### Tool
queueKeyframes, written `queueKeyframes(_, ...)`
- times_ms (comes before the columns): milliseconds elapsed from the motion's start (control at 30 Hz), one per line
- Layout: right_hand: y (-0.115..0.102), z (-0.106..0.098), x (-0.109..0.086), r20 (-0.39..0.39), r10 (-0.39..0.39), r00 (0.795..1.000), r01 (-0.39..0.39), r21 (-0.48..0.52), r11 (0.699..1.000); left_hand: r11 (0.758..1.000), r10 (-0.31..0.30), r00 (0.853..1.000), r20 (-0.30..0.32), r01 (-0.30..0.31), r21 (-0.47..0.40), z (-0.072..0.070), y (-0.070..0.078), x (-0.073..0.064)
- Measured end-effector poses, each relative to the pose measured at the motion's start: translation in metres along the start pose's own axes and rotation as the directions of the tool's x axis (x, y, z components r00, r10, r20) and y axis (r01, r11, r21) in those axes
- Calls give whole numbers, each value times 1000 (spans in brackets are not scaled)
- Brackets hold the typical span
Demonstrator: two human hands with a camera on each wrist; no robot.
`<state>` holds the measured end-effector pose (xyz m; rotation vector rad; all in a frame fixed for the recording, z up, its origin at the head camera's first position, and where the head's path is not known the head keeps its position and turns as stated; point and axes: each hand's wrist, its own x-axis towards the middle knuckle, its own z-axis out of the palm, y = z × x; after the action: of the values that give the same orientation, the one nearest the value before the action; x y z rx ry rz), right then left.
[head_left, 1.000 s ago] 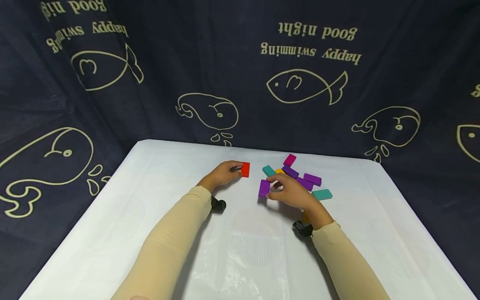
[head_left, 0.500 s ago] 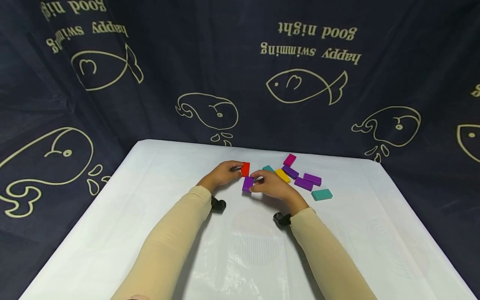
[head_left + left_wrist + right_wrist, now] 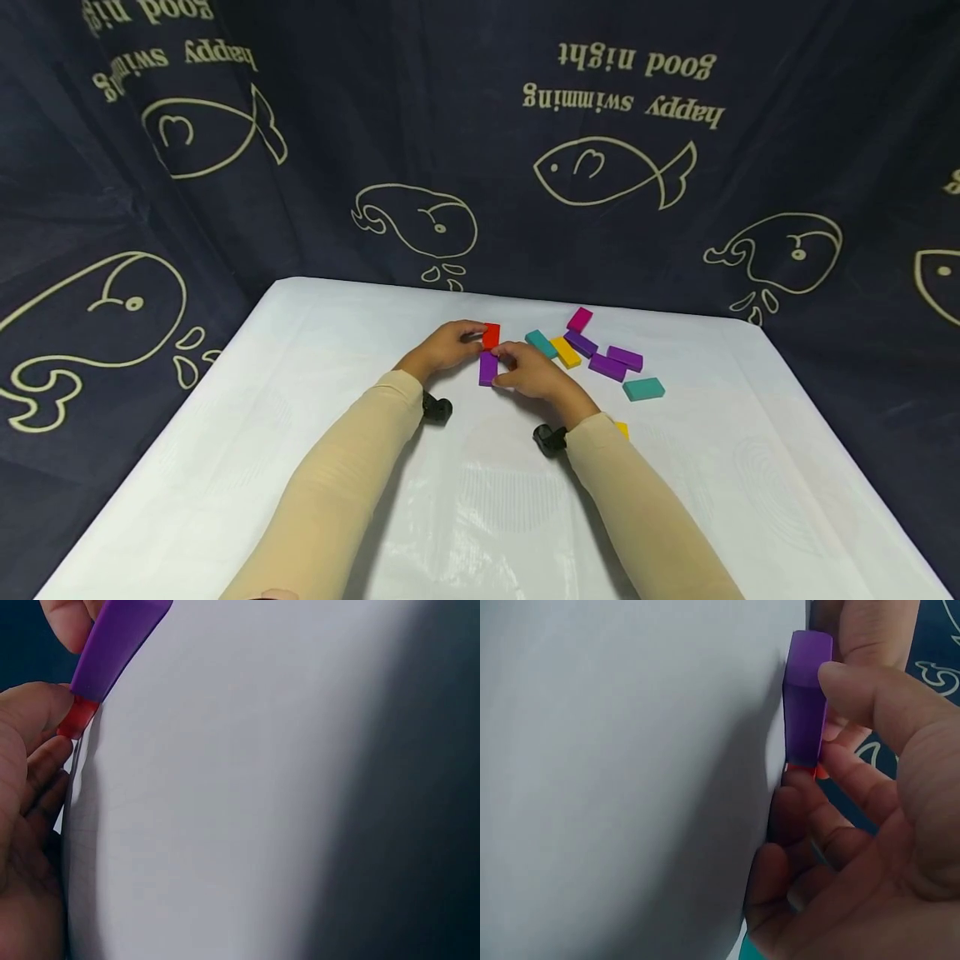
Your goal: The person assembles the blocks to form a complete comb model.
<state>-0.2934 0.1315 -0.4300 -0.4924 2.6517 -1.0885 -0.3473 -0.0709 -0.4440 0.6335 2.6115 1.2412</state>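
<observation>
In the head view my left hand [image 3: 446,345] pinches a red block [image 3: 491,335] that lies on the white table. My right hand [image 3: 531,372] grips a purple block [image 3: 487,369], its thumb at the near end and a finger at the far end. The purple block stands end to end with the red one, on its near side. Seen from the left wrist, the purple block [image 3: 116,652] meets the red block [image 3: 78,718] at its end. From the right wrist, the thumb presses the purple block [image 3: 807,705], and only a sliver of red [image 3: 801,769] shows behind.
Loose blocks lie right of my hands: a teal block [image 3: 541,343], a yellow block [image 3: 566,352], a magenta block [image 3: 579,320], several purple ones and another teal block [image 3: 643,389]. A yellow corner [image 3: 622,429] peeks out beside my right sleeve. A dark printed curtain [image 3: 480,150] hangs behind the table.
My right hand has carried the purple block leftward, from near the loose blocks to the near end of the red block. The left hand and red block have stayed in place.
</observation>
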Motion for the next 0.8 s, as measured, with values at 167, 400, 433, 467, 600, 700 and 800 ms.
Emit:
queueKeyframes(167, 1, 2, 1, -12, 7, 1000, -7, -2, 1000, 1000, -7, 1000, -1, 7, -5, 0, 0, 0)
queueKeyframes(400, 3, 5, 3, -44, 4, 999, -5, -18, 1000, 1000, -5, 1000, -4, 5, 0, 1, -2, 1)
queueKeyframes(433, 3, 5, 3, -47, 5, 999, -5, -18, 1000, 1000, -6, 1000, -4, 6, -3, 1, -2, 1)
queueKeyframes(467, 2, 5, 3, -49, 6, 999, -7, -16, 1000, 1000, -7, 1000, -5, 7, -4, 1, -2, 1)
queueKeyframes(600, 1, 5, 3, -51, 21, 998, -22, -12, 1000, 1000, -3, 1000, -10, 3, -4, 1, -1, 1)
queueKeyframes(700, 0, 5, 4, -49, 30, 998, -31, -24, 999, 1000, 1, 1000, -7, -1, -3, 1, -1, 1)
queueKeyframes(800, -1, 5, 3, -46, 35, 998, -36, -24, 999, 1000, 0, 1000, -8, 0, -3, 1, -1, 1)
